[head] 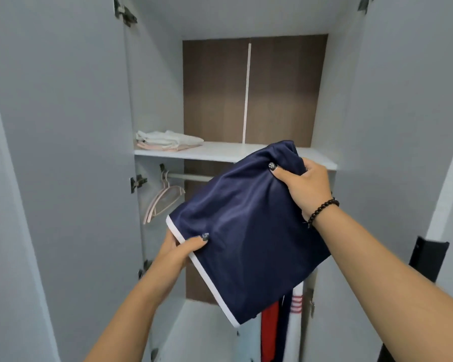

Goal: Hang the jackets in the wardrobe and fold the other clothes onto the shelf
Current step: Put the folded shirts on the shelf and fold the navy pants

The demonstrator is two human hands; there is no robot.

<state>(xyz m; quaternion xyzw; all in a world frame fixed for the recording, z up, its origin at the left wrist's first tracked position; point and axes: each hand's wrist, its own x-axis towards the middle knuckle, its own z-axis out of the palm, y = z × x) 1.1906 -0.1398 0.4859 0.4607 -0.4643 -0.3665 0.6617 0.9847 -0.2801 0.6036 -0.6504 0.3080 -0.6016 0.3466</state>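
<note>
We are holding a folded navy garment (246,231) with white trim up in front of the open wardrobe (63,152), tilted, its far upper end just at the front edge of the white shelf (220,152). Our left hand (181,249) pinches the near left edge at the white band, thumb on top; our right hand (306,186) grips the far right end, fingers curled into a bunch of the fabric. The hands are well apart, both clamped on the cloth.

On the far left of the shelf lies a small stack of folded clothes (168,141), white over pink. Below the shelf, pink hangers (162,202) hang from the rail (188,176) at the left, and hung jackets (280,330) in red, navy and white show low on the right.

We judge the next move is to slide the garment onto the shelf, to the right of the stack. The risks: the fabric looks slippery, so the fold could slump open as we let go; the bunched right end may leave it lumpy; set too near the front edge, it could slide off; pushed too far left, it could shove the stack.
</note>
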